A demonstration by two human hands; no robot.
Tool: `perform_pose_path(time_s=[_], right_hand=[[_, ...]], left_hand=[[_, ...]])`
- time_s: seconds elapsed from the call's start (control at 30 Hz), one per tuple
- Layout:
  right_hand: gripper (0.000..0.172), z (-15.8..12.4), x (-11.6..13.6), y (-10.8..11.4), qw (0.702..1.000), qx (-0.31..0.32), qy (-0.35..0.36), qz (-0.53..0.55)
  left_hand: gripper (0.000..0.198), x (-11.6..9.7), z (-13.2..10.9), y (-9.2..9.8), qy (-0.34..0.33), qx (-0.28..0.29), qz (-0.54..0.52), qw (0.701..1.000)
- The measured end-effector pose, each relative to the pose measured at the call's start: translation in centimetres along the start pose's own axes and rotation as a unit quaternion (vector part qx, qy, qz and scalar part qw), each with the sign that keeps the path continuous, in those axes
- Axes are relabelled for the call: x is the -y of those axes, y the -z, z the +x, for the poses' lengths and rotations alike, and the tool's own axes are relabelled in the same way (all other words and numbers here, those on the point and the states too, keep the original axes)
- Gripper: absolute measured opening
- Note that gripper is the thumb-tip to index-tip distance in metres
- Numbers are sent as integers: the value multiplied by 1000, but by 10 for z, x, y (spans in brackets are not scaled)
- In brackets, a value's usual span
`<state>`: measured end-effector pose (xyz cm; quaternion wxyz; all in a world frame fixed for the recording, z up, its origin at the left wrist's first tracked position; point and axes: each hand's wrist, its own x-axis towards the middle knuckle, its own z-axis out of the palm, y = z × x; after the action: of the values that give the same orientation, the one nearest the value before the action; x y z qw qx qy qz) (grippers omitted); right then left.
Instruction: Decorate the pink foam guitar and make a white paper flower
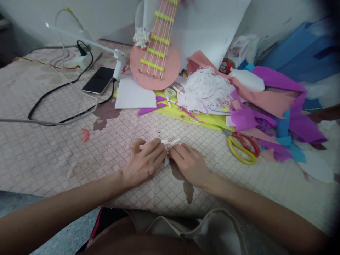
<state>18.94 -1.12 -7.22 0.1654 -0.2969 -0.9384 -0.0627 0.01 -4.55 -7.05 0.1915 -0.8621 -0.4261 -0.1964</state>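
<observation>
Between my two hands, low over the table's near part, is a small crumpled white piece (172, 143), paper or cloth, I cannot tell which. My left hand (146, 161) is closed on its left side, fingers bent over it. From the other side my right hand (190, 164) pinches it, fingertips almost touching those of the left. Much of the piece is hidden under the fingers. Beyond the hands lies a white card (135, 94), and to the right a pair of scissors with yellow and red handles (241, 150).
A pink paper guitar (170, 58) with yellow bars leans at the back. White string (205, 88) is heaped beside purple and pink scraps (292, 102). At left are a phone (99, 80), a white glue gun (118, 67), a power strip (84, 58) and loose cables.
</observation>
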Motion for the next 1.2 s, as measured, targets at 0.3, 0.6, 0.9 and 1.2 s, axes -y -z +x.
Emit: perform_pose_path(time_s=[0.3,0.6,0.9,1.2], right_hand=[[19,1,1,0,1000,0,8,10],[17,-1,1,-4,999,23,-5,32],[21,-1,1,-4,999,20,-3,45],[19,-2,1,-6,998,28,-22,53]], left_hand=[[20,-3,-3,2,-40,-13,34,999],[17,-5,-2,4,-18,-22,41,999],[25,-7,2,5,-58,28,69,996],[19,-4,2,-1,-41,71,17,996]])
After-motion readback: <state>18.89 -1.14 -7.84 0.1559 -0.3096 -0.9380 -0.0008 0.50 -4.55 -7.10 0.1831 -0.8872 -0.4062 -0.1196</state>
